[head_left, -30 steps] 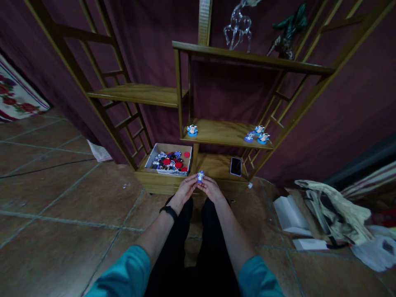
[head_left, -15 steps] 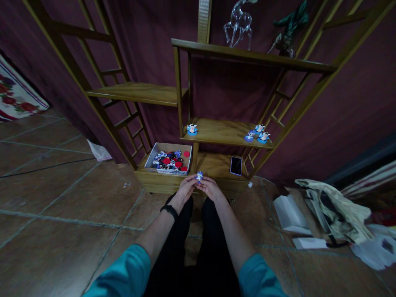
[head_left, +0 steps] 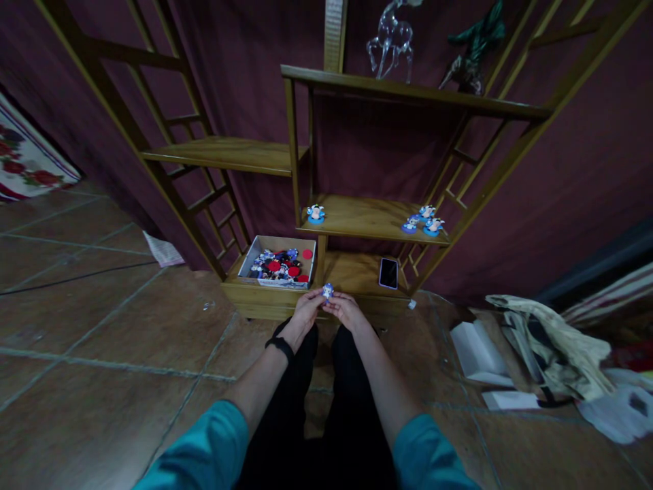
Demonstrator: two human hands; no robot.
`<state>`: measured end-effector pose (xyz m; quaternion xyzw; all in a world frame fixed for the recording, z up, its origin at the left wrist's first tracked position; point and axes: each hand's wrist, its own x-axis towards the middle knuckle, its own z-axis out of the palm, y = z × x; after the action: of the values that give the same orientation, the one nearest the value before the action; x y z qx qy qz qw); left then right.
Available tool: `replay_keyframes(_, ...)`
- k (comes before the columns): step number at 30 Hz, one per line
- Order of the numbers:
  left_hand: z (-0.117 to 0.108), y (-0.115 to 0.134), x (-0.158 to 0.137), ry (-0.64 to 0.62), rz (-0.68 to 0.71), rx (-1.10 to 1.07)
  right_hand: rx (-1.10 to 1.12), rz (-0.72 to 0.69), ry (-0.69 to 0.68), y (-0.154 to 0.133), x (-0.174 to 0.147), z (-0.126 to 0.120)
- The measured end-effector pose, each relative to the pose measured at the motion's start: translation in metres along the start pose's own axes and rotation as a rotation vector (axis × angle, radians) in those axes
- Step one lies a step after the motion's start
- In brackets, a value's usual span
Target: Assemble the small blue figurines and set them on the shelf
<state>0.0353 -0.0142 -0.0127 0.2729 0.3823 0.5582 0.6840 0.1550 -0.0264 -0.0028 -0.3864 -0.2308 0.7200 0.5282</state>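
Observation:
Between my fingertips is a small purple-and-white toy figurine (head_left: 327,291). My left hand (head_left: 307,308) grips it from the left, and my right hand (head_left: 347,310) from the right, both with closed fingers. Just beyond my left hand, an open cardboard box (head_left: 249,262) holds a jumble of figurines and red discs. On the shelf above, a blue-based figurine (head_left: 315,214) stands at the left end. Close together at that shelf's right end are a purple figurine (head_left: 409,224) and two blue-based ones, the front one (head_left: 433,226) nearest the edge.
A phone (head_left: 388,273) lies on the low wooden shelf (head_left: 352,269) right of the box. Higher up stand a clear glass deer (head_left: 392,41) and a green statue (head_left: 474,47). Bags and cloth (head_left: 556,347) and a white box (head_left: 477,354) lie on the floor at right.
Both hands stay almost in place around the figurine, which appears slightly more upright. The view has shifted very little; the shelf items stand as before.

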Motion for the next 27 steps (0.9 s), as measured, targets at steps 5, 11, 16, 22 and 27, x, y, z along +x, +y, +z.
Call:
replay_keyframes(5,0.0012,0.0026,-0.0012,-0.029,-0.011,-0.043,0.016,-0.026,-0.015,-0.0002,-0.0026,0.0008)
replay_keyframes(11,0.0005,0.0043,-0.0032,-0.063,-0.024,-0.055,0.004,-0.025,-0.04,-0.0009,-0.0031,0.0004)
replay_keyframes(16,0.0006,0.0054,-0.0039,-0.061,-0.022,-0.054,-0.016,-0.032,-0.011,-0.0011,-0.0023,0.0012)
replay_keyframes(22,0.0002,0.0039,-0.0025,-0.062,-0.02,-0.047,-0.018,-0.045,0.012,-0.0006,-0.0009,0.0012)
replay_keyframes(27,0.0013,0.0048,-0.0036,-0.044,-0.021,-0.047,-0.03,-0.049,0.031,-0.0002,-0.0001,0.0017)
